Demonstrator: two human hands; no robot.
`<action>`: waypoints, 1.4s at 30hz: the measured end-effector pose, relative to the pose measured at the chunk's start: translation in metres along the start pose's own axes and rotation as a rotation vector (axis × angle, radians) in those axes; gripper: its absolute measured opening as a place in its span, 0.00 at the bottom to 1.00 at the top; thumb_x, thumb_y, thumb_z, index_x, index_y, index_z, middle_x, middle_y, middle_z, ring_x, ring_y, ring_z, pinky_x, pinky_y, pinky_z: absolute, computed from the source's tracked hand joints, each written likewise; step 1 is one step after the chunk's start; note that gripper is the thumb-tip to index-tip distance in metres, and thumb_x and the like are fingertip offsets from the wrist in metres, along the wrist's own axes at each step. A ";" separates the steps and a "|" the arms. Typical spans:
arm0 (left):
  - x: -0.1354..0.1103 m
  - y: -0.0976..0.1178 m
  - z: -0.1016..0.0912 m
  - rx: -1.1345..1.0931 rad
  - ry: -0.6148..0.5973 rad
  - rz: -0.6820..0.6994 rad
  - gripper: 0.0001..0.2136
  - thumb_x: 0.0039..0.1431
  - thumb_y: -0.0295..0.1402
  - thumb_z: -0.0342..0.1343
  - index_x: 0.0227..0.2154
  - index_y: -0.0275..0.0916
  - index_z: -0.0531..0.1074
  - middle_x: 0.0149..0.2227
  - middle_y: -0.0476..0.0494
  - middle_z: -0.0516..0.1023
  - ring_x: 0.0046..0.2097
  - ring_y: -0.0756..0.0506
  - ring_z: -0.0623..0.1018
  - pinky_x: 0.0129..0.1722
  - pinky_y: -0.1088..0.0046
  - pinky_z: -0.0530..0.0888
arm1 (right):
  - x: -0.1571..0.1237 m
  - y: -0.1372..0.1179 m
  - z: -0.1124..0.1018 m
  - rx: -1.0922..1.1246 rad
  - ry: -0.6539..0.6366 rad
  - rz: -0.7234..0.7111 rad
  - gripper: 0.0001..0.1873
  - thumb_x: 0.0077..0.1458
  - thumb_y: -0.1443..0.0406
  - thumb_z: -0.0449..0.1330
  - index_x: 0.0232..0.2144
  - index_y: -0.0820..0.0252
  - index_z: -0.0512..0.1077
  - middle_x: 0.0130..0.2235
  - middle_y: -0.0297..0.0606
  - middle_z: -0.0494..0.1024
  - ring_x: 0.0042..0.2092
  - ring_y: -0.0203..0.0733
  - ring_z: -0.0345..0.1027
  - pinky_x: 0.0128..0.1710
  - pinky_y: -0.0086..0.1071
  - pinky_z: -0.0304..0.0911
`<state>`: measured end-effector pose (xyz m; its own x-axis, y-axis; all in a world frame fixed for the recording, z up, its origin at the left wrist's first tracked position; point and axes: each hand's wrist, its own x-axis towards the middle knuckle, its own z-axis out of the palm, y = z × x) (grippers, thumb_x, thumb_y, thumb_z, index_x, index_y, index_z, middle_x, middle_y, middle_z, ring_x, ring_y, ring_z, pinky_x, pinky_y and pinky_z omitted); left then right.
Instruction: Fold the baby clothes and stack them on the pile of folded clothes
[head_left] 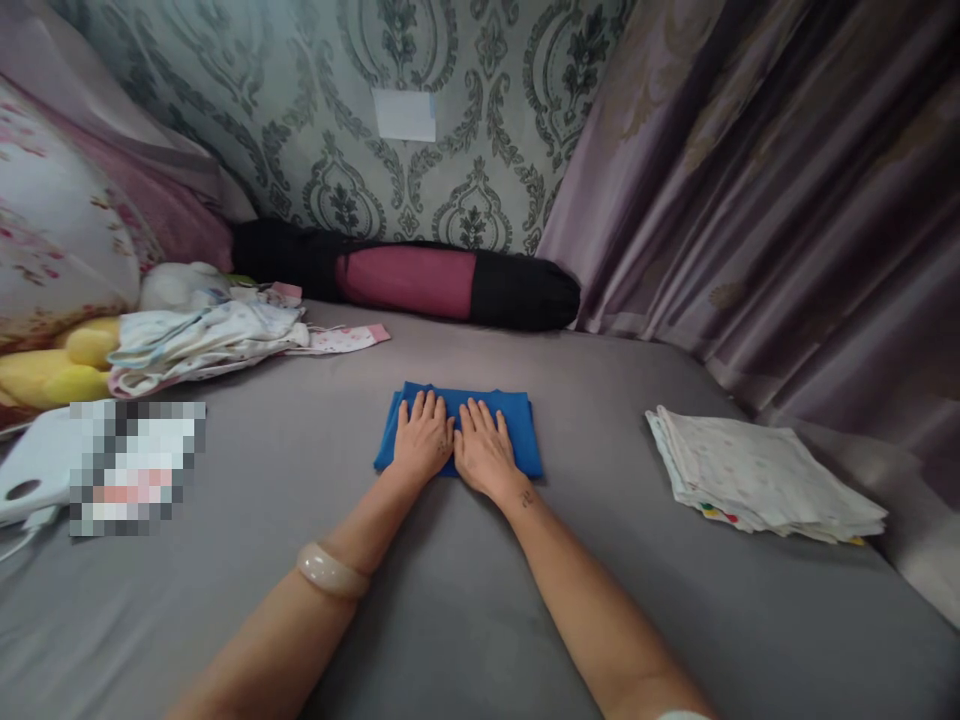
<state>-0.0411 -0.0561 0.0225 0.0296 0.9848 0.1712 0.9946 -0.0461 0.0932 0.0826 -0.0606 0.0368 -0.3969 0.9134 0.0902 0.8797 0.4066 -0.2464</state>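
A blue folded cloth point(517, 430) lies flat on the grey bed sheet point(300, 470), in the middle of the view. My left hand point(424, 438) rests palm down on its left half, fingers stretched out and pointing away from me. On the right half lies my right hand point(484, 448), also flat with the fingers extended. The two thumbs nearly meet at the centre of the cloth. What kind of garment or fabric the blue piece is, I cannot make out. The hands hide its near middle part.
To the right sits a stack of folded white cloths point(765, 475). A heap of light patterned clothes point(217, 335) is at the left, beside a yellow plush toy point(60, 365) and a white device point(45, 455). A black and maroon long bag point(405, 280) lies along the wall; curtains point(712, 180) hang right.
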 end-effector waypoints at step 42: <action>0.081 -0.084 -0.132 -0.631 -0.527 0.229 0.17 0.40 0.43 0.60 0.31 0.37 0.76 0.33 0.47 0.79 0.39 0.43 0.76 0.39 0.73 0.69 | 0.058 0.097 -0.130 0.538 -0.284 -0.095 0.22 0.46 0.70 0.60 0.46 0.62 0.74 0.46 0.41 0.79 0.46 0.43 0.72 0.45 0.31 0.66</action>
<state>-0.1355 0.0059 0.1583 0.4214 0.8819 -0.2113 0.7212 -0.1846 0.6676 0.1788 0.0341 0.1433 -0.5860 0.8033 -0.1066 0.6113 0.3519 -0.7089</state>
